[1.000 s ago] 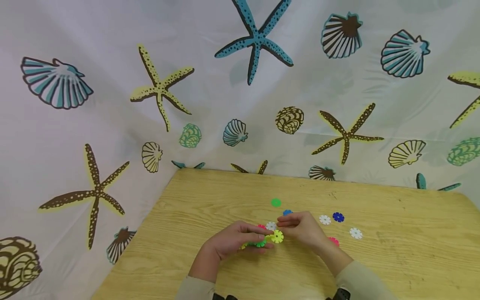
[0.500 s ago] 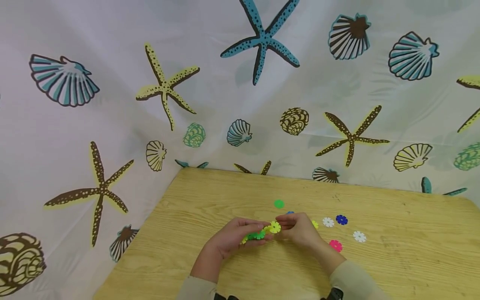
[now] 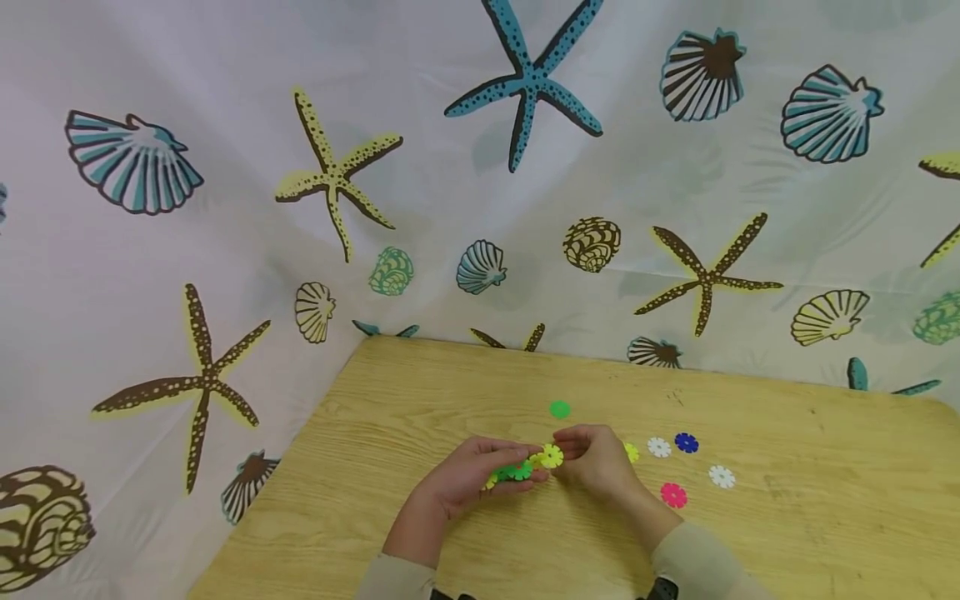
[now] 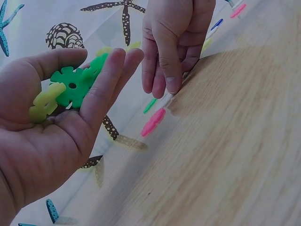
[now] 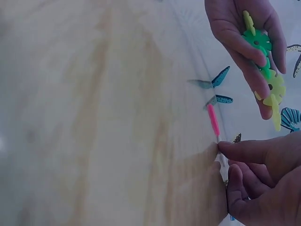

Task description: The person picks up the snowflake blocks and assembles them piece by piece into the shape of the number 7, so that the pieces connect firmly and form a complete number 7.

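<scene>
My left hand [image 3: 467, 475] holds a short chain of notched, interlocking plastic discs [image 3: 521, 469], yellow at both ends and green in the middle. In the left wrist view, a green disc [image 4: 76, 96] of that chain lies between thumb and fingers, and its yellow end rests against the palm. My right hand [image 3: 596, 458] is low at the tabletop, just right of the chain's far yellow disc [image 3: 552, 456]. Its index fingertip and thumb are apart, right at the edge of a white disc [image 4: 164, 101]. Beside that lies a pink disc [image 5: 213, 120], hidden in the head view.
On the wooden table [image 3: 810, 500], loose discs lie to the right: yellow [image 3: 632, 452], white [image 3: 659, 447], dark blue [image 3: 686, 442], another white [image 3: 722, 477] and pink [image 3: 673, 495]. A green disc [image 3: 559, 409] lies farther back. A shell-patterned cloth [image 3: 420, 167] hangs behind.
My right hand has shifted left, uncovering the yellow and pink discs on the right. My left hand has raised the chain's yellow end slightly, and the white and pink discs behind are now covered.
</scene>
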Demonstrator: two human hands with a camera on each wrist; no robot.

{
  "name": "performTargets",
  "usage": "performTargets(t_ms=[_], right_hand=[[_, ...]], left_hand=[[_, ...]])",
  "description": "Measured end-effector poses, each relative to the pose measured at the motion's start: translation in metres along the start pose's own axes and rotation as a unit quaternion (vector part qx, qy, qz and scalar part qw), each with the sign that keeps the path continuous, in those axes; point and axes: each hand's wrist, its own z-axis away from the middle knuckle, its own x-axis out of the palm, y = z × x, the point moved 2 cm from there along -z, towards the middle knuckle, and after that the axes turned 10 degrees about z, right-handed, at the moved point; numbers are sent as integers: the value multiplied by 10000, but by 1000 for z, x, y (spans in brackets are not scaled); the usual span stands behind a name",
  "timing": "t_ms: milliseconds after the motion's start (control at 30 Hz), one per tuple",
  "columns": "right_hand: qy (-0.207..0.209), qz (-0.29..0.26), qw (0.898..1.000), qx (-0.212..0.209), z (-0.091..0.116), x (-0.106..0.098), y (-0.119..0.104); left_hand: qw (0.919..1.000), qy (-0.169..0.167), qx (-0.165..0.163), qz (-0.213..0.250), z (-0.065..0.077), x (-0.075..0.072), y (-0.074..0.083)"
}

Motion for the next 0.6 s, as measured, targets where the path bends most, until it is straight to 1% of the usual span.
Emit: performTargets(t_ms=[267,400,600], right_hand=[[-58,68,10000,-20,0,1,-4],[-48,160,9999,42,2,-1,-5],[-99,366,9993,24,4,-6,-5]], left_hand=[[10000,-60,-2,-7,2,1,0],[10000,-49,-22,38,2,1,-1],[10000,-49,-29,-25,1,1,-1]])
